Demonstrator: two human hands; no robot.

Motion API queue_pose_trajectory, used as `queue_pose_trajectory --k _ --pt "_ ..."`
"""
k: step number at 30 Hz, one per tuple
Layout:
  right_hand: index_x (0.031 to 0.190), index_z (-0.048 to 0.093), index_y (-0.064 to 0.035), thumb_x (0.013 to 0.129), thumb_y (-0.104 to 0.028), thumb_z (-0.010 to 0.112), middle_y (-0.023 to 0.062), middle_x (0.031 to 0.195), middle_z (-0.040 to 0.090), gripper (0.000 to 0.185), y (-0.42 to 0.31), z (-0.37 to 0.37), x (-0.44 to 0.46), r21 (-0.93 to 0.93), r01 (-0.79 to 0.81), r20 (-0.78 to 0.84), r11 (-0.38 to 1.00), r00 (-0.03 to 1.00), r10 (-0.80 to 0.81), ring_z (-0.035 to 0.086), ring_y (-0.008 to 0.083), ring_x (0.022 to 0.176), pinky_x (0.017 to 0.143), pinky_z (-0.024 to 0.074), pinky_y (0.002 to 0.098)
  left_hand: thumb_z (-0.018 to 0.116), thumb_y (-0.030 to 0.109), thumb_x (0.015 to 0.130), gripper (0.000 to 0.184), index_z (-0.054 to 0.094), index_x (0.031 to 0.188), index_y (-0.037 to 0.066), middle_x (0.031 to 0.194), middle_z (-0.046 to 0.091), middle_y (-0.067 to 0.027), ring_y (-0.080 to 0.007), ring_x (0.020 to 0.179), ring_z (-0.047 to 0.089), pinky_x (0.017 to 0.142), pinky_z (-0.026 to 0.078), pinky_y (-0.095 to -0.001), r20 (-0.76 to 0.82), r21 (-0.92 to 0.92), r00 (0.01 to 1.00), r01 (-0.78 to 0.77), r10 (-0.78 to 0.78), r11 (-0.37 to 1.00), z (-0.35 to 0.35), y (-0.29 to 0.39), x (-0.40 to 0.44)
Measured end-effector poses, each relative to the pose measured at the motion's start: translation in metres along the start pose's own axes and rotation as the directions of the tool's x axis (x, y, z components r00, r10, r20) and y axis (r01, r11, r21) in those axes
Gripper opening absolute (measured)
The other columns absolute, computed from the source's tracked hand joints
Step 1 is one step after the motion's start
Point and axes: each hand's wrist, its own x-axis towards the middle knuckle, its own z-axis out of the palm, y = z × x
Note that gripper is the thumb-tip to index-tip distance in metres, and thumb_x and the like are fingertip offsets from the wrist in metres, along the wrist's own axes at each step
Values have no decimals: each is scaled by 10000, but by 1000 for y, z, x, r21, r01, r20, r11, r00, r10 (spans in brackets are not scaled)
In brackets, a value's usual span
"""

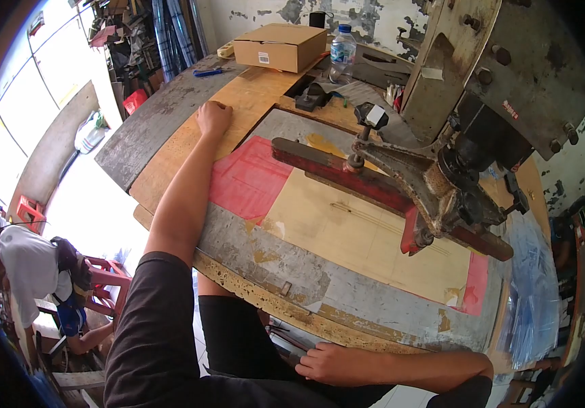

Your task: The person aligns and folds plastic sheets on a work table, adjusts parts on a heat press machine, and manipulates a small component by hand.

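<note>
My left hand (214,119) rests on the wooden part of the worktable, its fingers curled in and no object showing in it. Low over my lap, my right hand (320,364) lies near the table's front edge with its fingers bent and closed; I see nothing held there. Between my arms is a machine bed (238,237) bearing a cream sheet (347,221) with pink-red areas (248,178) at its ends. A metal bar clamp (367,183) with black knobs hangs over the sheet, joined to a heavy machine head (486,136).
A cardboard box (282,46), a water bottle (342,54) and a blue-handled tool (209,72) stand or lie at the back. Clear plastic sheets (530,292) hang at the right edge. At lower left a person (30,272) bends near a red stool (107,285).
</note>
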Motion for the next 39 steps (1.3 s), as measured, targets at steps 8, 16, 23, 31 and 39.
queue_pose_trajectory --k 8,16,23,31,39 --pt "981 618 -95 928 -138 594 26 917 662 73 0 1 0 0 0 0 1000 1000 0 688 172 909 800 508 305 708 314 798 279 841 923 103 1002 784 -170 -364 1081 687 986 519 -469 -42 49 998 -40 42 998 4 -3 1" --pt "1058 615 -65 1020 -235 618 52 918 616 174 1 0 1 44 -11 64 999 998 8 659 208 920 806 497 335 708 303 820 255 831 934 112 1082 777 -141 -356 1209 617 1027 494 -481 -2 51 1000 -24 24 998 8 -8 6" --pt "1047 614 -75 1013 -242 625 43 907 612 171 2 2 0 20 1 44 1000 999 -2 656 199 905 796 497 331 707 303 837 302 836 1033 114 1149 769 -141 -344 1242 608 1061 475 -476 3 16 1000 0 0 1000 8 -8 5" --pt "1043 610 -80 1003 -240 635 32 899 605 167 2 2 -1 14 3 25 1000 1000 -4 655 184 899 783 494 316 723 301 864 339 820 1095 73 1052 771 -236 -352 1024 750 925 569 -432 -16 -183 1000 9 -12 983 5 -29 20" --pt "1048 604 -78 1015 -231 610 34 907 606 156 2 3 -1 14 5 22 1000 1000 -5 656 186 902 788 496 321 696 283 803 281 842 945 90 932 773 -205 -370 927 741 911 563 -460 -55 -85 993 -105 100 991 -3 -13 4"
